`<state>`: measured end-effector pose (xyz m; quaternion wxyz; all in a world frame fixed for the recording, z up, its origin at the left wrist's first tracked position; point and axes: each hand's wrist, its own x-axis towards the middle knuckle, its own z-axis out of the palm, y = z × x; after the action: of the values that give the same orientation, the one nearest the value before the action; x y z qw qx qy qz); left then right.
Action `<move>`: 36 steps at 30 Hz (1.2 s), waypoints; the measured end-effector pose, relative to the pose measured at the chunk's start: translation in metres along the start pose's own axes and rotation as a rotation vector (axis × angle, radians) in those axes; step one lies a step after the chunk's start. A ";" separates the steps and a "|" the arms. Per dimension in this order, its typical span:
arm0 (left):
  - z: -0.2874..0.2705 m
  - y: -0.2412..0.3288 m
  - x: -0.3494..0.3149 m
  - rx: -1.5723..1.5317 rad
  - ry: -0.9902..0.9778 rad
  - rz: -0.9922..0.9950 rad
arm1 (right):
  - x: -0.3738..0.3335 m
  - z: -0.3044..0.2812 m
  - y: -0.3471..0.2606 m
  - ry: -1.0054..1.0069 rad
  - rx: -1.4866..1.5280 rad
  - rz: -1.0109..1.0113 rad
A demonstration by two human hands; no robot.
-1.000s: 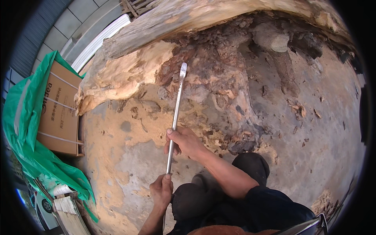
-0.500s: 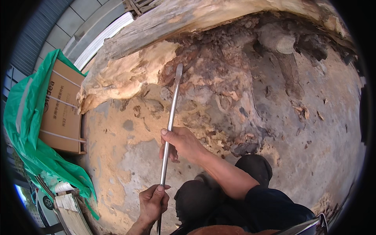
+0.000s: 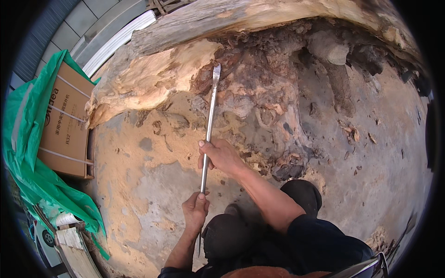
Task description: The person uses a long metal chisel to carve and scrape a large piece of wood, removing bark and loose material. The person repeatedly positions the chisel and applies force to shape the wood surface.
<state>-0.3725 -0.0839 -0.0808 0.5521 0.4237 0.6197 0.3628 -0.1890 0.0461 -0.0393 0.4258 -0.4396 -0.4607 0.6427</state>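
A long steel pry bar runs away from me, its flattened tip against or just above the dark, rough bark of a big tree stump. My left hand is wrapped round the lower part of the bar, near its pointed end. Farther up, my right hand grips the shaft with the thumb laid along it. The tip lies beside a patch of pale, stripped wood. Whether it presses into the wood I cannot tell.
To the left stands a strapped cardboard box partly under a green tarp. Sawdust covers part of the concrete floor. Bark scraps lie at the right. My knees are close below the bar. Boards rest at lower left.
Both hands and the bar have moved forward and a little to the right. The flat tip has turned to show its broad face and sits slightly farther up the stump.
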 end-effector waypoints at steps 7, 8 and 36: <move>-0.027 0.063 -0.050 0.062 -0.057 -0.152 | -0.014 0.007 -0.013 -0.137 0.234 0.028; -0.030 0.075 -0.058 0.043 -0.064 -0.181 | -0.015 0.009 -0.016 -0.150 0.258 0.023; -0.037 0.002 -0.024 0.037 -0.225 -0.045 | -0.032 0.024 0.024 0.114 0.183 0.076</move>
<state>-0.4079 -0.1044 -0.0652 0.6182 0.4578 0.5697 0.2892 -0.2077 0.0055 -0.0525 0.4650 -0.4520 -0.3583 0.6716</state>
